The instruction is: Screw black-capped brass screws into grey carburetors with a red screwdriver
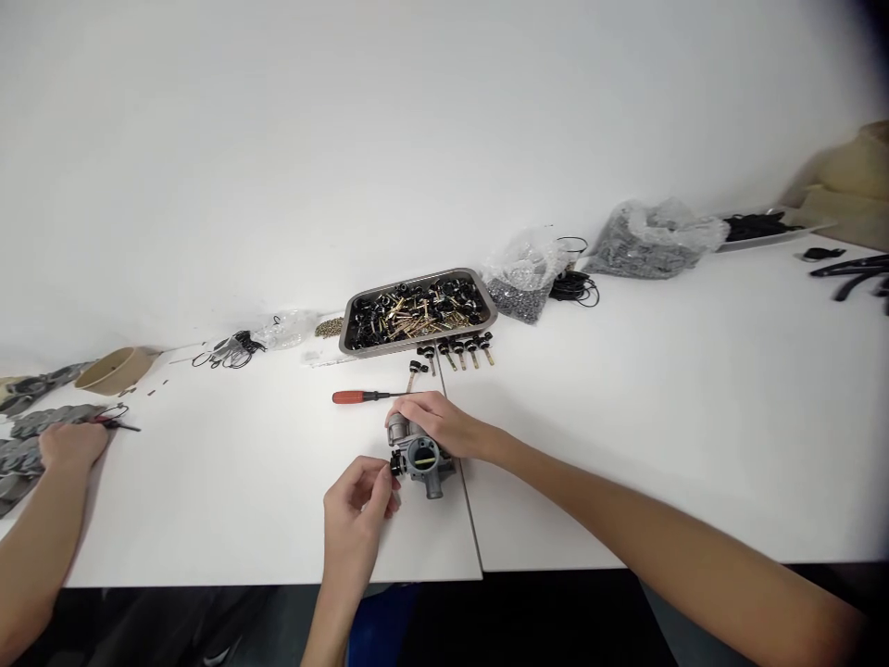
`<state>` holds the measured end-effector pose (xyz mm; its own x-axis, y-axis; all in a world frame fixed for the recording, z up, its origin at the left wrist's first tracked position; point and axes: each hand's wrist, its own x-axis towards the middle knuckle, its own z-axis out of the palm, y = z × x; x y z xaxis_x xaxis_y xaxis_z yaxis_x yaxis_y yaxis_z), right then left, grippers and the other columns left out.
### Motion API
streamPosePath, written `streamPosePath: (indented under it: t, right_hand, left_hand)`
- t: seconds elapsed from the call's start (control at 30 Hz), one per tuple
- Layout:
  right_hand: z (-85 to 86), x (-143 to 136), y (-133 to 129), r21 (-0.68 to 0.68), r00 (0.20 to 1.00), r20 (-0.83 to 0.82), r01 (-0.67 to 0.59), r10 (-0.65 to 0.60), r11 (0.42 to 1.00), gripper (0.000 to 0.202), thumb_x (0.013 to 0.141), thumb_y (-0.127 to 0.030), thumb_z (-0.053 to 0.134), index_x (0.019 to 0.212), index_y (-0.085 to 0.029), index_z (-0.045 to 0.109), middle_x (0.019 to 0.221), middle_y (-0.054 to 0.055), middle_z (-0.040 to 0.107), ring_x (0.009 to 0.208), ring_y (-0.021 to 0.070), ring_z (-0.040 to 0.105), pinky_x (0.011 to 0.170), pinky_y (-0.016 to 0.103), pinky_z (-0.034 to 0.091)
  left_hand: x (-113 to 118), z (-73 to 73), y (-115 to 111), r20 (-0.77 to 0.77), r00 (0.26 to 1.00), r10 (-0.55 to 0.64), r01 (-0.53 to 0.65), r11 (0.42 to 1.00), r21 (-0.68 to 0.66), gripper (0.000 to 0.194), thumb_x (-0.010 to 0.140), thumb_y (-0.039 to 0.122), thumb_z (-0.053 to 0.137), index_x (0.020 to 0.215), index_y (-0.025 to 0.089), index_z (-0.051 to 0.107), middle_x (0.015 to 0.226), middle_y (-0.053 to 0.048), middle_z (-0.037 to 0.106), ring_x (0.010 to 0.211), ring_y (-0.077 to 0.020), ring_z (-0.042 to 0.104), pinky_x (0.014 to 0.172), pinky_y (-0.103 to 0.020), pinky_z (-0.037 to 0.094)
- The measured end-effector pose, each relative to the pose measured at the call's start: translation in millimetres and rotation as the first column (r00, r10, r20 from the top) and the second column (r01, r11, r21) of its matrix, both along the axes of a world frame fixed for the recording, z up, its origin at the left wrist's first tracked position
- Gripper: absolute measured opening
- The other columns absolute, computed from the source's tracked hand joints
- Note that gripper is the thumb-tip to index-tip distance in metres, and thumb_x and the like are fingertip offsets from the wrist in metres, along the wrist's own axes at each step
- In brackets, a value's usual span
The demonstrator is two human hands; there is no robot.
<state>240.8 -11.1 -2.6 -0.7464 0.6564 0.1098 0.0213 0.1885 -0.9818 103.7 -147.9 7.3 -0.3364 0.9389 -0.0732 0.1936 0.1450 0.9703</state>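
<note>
A grey metal carburetor (431, 474) rests on the white table close to its front edge, its round bore facing me. A thin yellowish rod crosses that bore. My right hand (437, 419) is closed over the carburetor's top and far side. At its left side sits a black fitting (396, 462), pinched between the thumb and fingers of my left hand (357, 500). Just behind lies a screwdriver (353, 396) with a red handle; its tip reaches under my right hand. One loose black-capped brass-stemmed part (417, 368) lies beyond the screwdriver.
A metal tray (342, 345) heaped with black-and-brass parts stands at the wall, several more (472, 347) lined up before it. Plastic bags (528, 278) and black cables (575, 287) lie right. Another person's hand (73, 446) is left, near grey castings (59, 419) and a tan bowl (115, 372).
</note>
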Motion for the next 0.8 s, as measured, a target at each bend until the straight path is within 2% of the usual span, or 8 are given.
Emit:
streamPosePath:
  t: [0.13, 0.4, 0.8]
  right_hand:
    - [0.5, 0.8, 0.4, 0.014, 1.0, 0.0, -0.012, 0.012, 1.0, 0.046, 0.1, -0.046, 0.034, 0.088, -0.013, 0.064, 0.086, 0.005, 0.062, 0.075, 0.0132, 0.053, 0.07, 0.025, 0.04]
    - [1.4, 1.8, 0.3, 0.03, 1.0, 0.0, -0.014, 0.014, 0.999, 0.046, 0.101, -0.045, 0.034, 0.086, -0.013, 0.064, 0.088, 0.006, 0.063, 0.078, 0.0139, 0.054, 0.075, 0.026, 0.04]
    - [2.3, 1.9, -0.1, 0.041, 1.0, 0.012, -0.012, 0.011, 0.999, 0.045, 0.1, -0.046, 0.035, 0.087, -0.013, 0.063, 0.088, 0.006, 0.062, 0.077, 0.0143, 0.053, 0.072, 0.026, 0.04]
  left_hand:
    - [-2.2, 2.4, 0.6, -0.064, 0.996, 0.069, -0.068, 0.997, 0.028, 0.028, 0.081, 0.045, 0.065, 0.086, 0.017, 0.065, 0.065, -0.001, 0.061, 0.057, -0.0111, 0.052, 0.062, -0.024, 0.045]
    - [-11.7, 5.4, -2.2, -0.13, 0.985, 0.116, -0.114, 0.993, 0.018, 0.03, 0.074, 0.046, 0.07, 0.086, 0.018, 0.071, 0.067, -0.002, 0.063, 0.064, -0.0137, 0.055, 0.065, -0.025, 0.046]
    - [-21.1, 9.1, -2.9, -0.141, 0.983, 0.115, -0.107, 0.992, 0.065, 0.026, 0.075, 0.041, 0.072, 0.085, 0.016, 0.075, 0.067, -0.004, 0.068, 0.059, -0.013, 0.059, 0.064, -0.026, 0.052]
